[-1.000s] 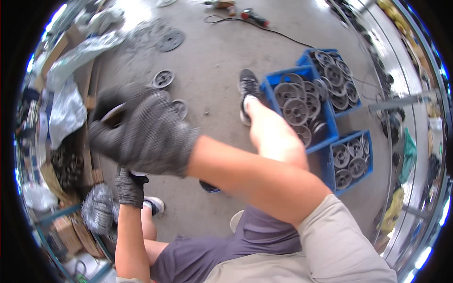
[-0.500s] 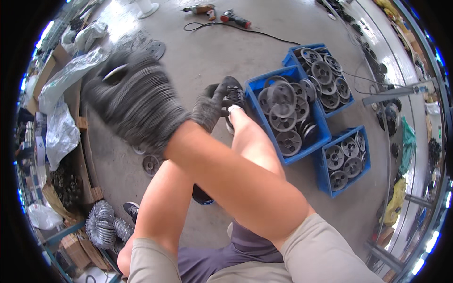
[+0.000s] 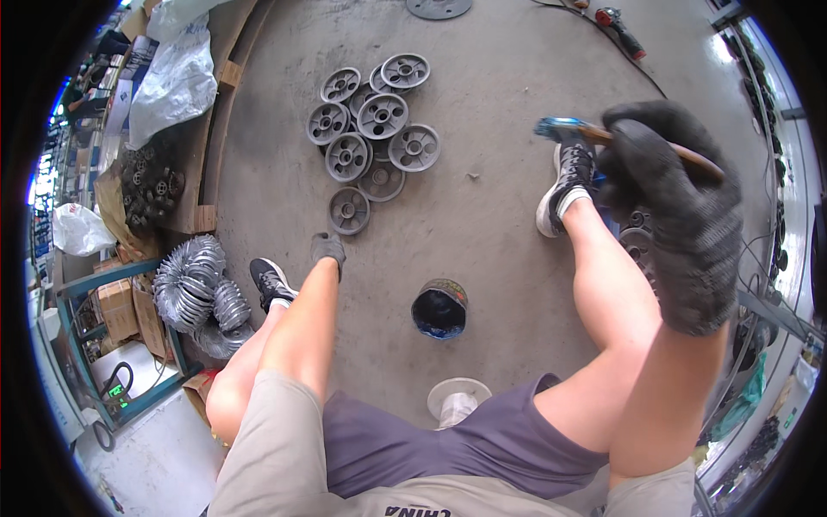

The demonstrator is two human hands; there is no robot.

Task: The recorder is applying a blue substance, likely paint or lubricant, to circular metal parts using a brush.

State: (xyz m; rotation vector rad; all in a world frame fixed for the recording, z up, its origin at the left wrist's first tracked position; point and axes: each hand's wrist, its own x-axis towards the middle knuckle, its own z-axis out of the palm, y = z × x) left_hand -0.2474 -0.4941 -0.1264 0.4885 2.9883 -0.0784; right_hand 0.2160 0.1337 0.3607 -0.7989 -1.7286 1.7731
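My right hand [image 3: 680, 215], in a dark knitted glove, is raised at the right, closed around the wooden handle of a paintbrush [image 3: 594, 132]. Its bristles are coated in blue and point left, above my shoe. My left hand [image 3: 329, 249], also gloved, is low at the left of centre with its fingers curled in; whatever may be inside them is hidden. Just beyond it lies the nearest of several grey spoked wheels [image 3: 349, 210], which form a loose pile on the floor. A round can [image 3: 442, 303], dark inside with blue smears on its rim, stands between my legs.
Behind my right forearm, more grey wheels [image 3: 636, 239] partly show. Silver flexible ducting [image 3: 191, 274] lies at the left beside a wooden pallet [image 3: 207, 155] and plastic sheeting [image 3: 177, 82]. A power tool [image 3: 622, 33] with a cord rests at the far right. A white spool [image 3: 457, 398] stands near me.
The view has swung left, bringing the wheel pile and can into sight. My crossed right arm has moved rightward, and the brush now shows clearly. My left hand has come out beside the pile.
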